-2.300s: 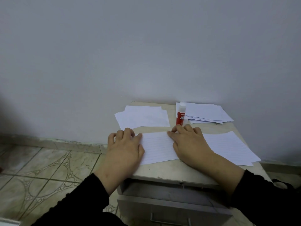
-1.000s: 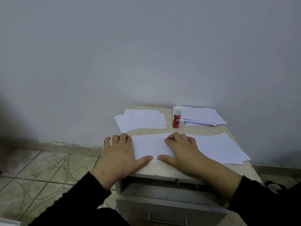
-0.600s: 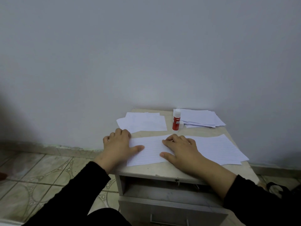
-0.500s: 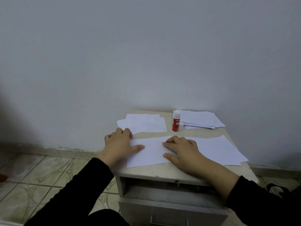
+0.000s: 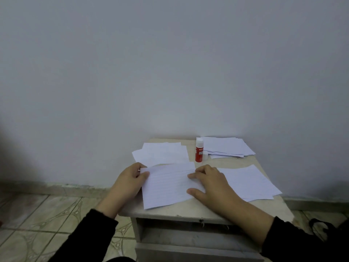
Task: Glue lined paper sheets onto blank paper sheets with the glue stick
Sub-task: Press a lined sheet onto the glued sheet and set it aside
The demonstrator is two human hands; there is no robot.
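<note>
The small table [image 5: 188,211] is carrying everything here, with four lots of paper spread over its top, and the nearest is the lined sheet [image 5: 168,186] lying at a slight slant in front of the person. To its right the lined paper stack [image 5: 249,181] is resting partly under the right wrist, at the back right a stack of sheets [image 5: 225,147] is sitting against the wall, and at the back left a looser pile of sheets [image 5: 162,153] is fanning out. The right hand [image 5: 213,184] is lying flat on the lined sheet's right part, fingers [image 5: 194,175] straight, thumb spread, gripping nothing. The left hand [image 5: 130,181] is pinching the sheet's upper left corner between thumb and curled fingers, and that corner is looking slightly raised. I'm judging this as the checking and pressing of a freshly laid sheet: the flat hand should be sweeping outward from the middle so no bubble gets trapped, while the pinching hand is keeping the corner square with whatever lies beneath, which I cannot make out. The red glue stick [image 5: 199,151] is standing upright between the two back piles, its white cap [image 5: 205,155] just beside it, so the glue may be drying.
</note>
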